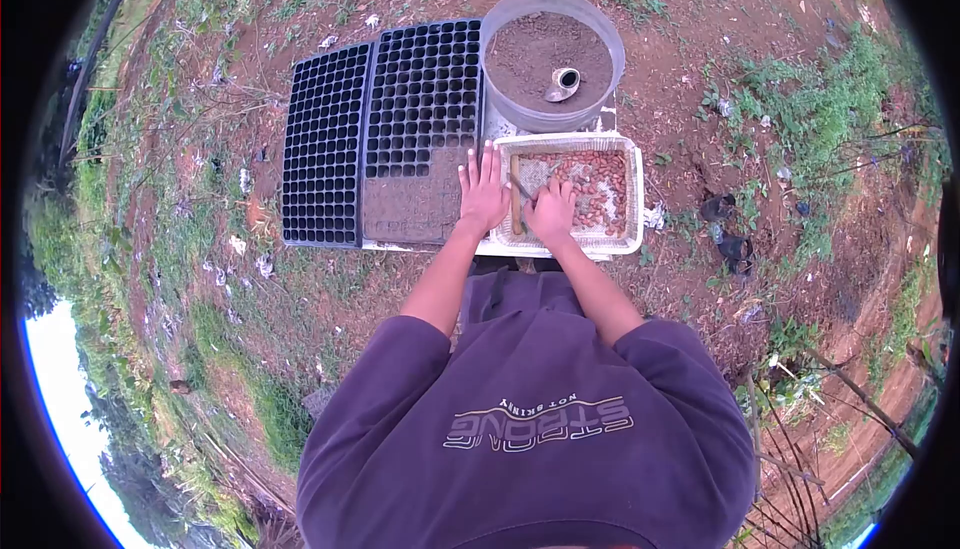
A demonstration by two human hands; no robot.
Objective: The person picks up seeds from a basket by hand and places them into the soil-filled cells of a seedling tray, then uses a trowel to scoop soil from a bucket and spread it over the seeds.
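My left hand [484,191] lies flat with fingers stretched out, over the left rim of a white plastic basket [638,199] and the edge of the soil-filled cells beside it. Inside the basket, my right hand [553,213] reaches down among small reddish-brown seeds [605,174], its fingers bent together; what they pinch is hidden. A thin dark tool [519,186] slants by my right thumb, and I cannot make out if it is held. Along the basket's left side lies a light brown stick [516,211].
Two black seedling trays [325,149] stand side by side on the left; the nearer cells of the right one [410,211] hold soil. Behind the basket, a round grey tub [490,74] contains soil [535,49] and a metal scoop [562,87]. Weedy ground surrounds the table.
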